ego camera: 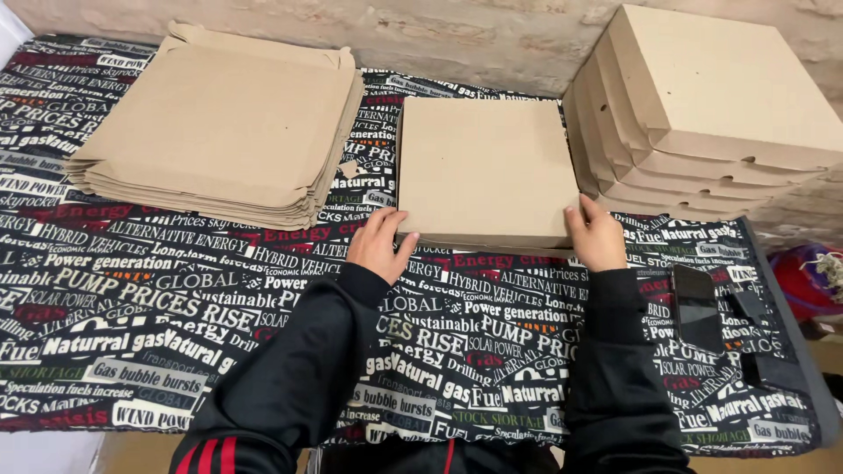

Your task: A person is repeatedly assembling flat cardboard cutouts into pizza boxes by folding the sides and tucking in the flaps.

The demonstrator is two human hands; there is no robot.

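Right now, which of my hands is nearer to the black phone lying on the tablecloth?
Right. Your right hand rests on the closed cardboard box's near right corner, just left of the black phone. Your left hand is at the box's near left corner, far across.

open cloth (176, 307) near; flat cardboard stack (219, 123) left, box stack (702, 105) right

Small packing workspace, likely makeshift box-assembly station. Table under printed black tablecloth (176, 290), pushed against rough bare masonry wall (457, 35). Stack of flat cardboard blanks (219, 123) at one end, stack of folded pizza-style boxes (702, 105) leaning at other.
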